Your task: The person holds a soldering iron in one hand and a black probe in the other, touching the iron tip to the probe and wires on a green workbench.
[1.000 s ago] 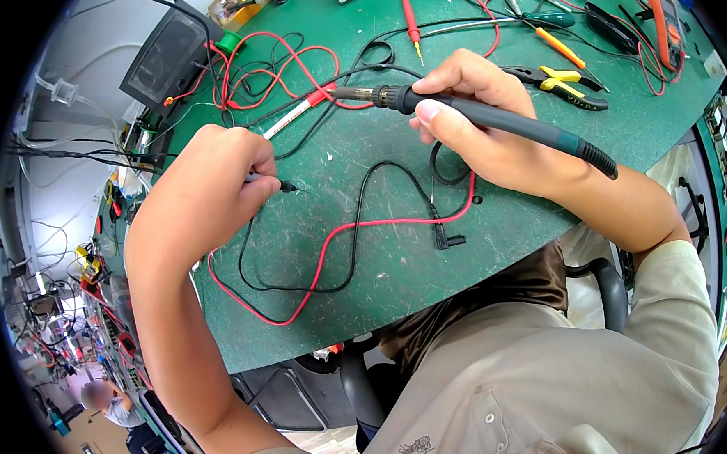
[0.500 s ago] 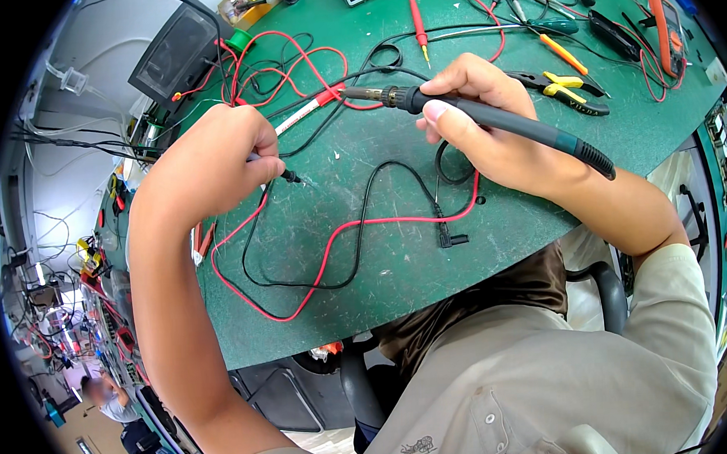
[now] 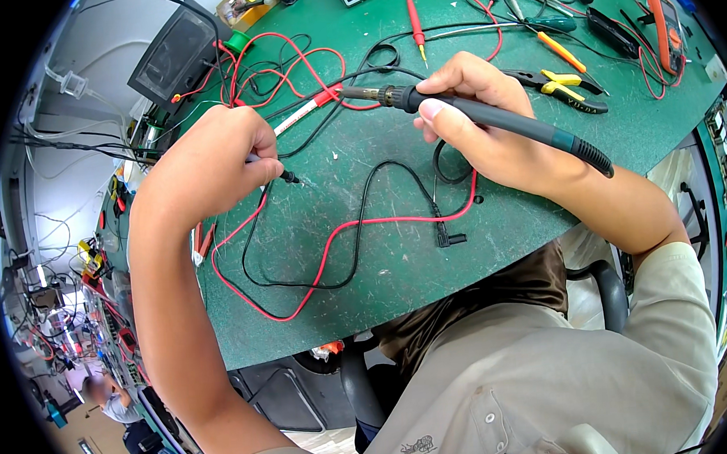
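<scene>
My right hand (image 3: 490, 126) grips a soldering iron (image 3: 522, 124) by its dark handle, above the green table. The metal barrel of the iron points left, over the red end of a white-and-red stick (image 3: 296, 118); whether they touch I cannot tell. Bent at the wrist, my left hand (image 3: 232, 152) pinches a slim piece with a black tapered end (image 3: 290, 176), mostly hidden by the fingers. Below the hands, a red wire (image 3: 363, 222) and a black cable (image 3: 364, 210) lie in loops. A black angled plug (image 3: 451, 240) rests at the right of these loops.
Pliers with yellow-and-black handles (image 3: 566, 85) lie beyond my right hand. A red test probe (image 3: 416, 23), an orange-handled tool (image 3: 561, 50) and an orange multimeter (image 3: 664, 26) are farther back. At the far left stands a dark box (image 3: 175, 56) among tangled red and black leads.
</scene>
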Tool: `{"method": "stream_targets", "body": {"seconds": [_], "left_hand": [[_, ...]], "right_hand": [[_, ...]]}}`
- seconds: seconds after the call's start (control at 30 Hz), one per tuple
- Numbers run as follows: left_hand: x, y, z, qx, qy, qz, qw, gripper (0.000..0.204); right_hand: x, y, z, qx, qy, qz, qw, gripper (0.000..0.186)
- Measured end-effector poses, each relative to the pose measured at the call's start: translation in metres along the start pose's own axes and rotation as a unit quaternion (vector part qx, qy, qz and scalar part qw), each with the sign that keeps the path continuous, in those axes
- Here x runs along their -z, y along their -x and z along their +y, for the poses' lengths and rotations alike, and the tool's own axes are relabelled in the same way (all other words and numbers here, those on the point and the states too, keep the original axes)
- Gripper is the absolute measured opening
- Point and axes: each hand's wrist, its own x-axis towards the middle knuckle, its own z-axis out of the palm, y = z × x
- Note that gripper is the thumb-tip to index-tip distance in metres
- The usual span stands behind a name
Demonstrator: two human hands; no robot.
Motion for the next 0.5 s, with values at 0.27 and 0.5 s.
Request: {"method": "stream_targets", "body": {"seconds": [0.27, 0.5], "left_hand": [[-0.0002, 0.0008, -0.0005, 0.008, 0.000, 0.002, 1.000, 0.016], [-0.0015, -0.0008, 0.0018, -0.001, -0.002, 0.010, 1.000, 0.016]], "right_hand": [[0.0005, -0.0004, 0.0023, 0.016, 0.009, 0.004, 1.000, 0.020], [-0.0001, -0.0002, 0.0029, 0.014, 0.006, 0.006, 1.000, 0.020]]}}
